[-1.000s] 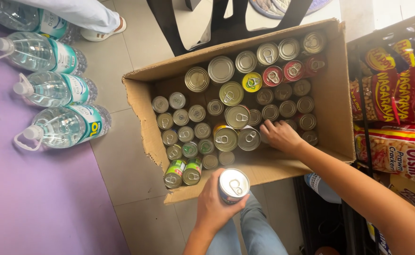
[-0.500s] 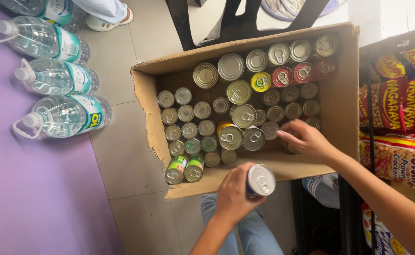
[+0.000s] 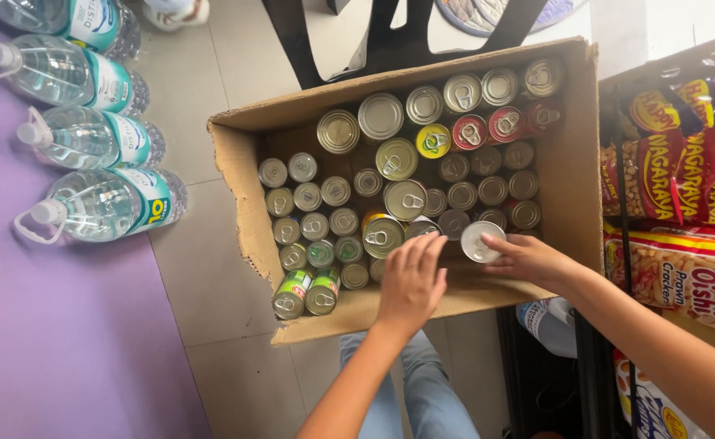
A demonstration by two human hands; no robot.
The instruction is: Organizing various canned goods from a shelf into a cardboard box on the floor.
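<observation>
Seen from above: a cardboard box (image 3: 573,175) on the tiled floor (image 3: 203,268), packed with upright cans.

Right hand (image 3: 528,258) at the near right corner of the box, fingers curled round a silver can (image 3: 482,241), tilted so that its plain round end faces up. Clamped on it at the side, thumb and fingertips touching the rim. Just beside it, further in, a row of small grey-topped tins.

Left hand (image 3: 413,280) well apart from the right, palm down, fingers spread and loose, lying over the near edge of the box. Fingertips on or just above a gold-lidded can (image 3: 383,234) and its neighbour; cannot tell whether touching. Holding nothing.

Between the two hands, a bare strip of the box's near flap.

Elsewhere in the box: larger silver cans along the far wall, a yellow-topped can (image 3: 432,141), two red-topped cans (image 3: 488,128), and two green-sided cans (image 3: 307,291) lying tipped at the near left corner.

Left of the box, three big water bottles (image 3: 89,138) on their sides at the edge of a purple mat (image 3: 40,341). To the right, a shelf with red and yellow snack bags (image 3: 683,162). Blue jeans (image 3: 406,382) below.
</observation>
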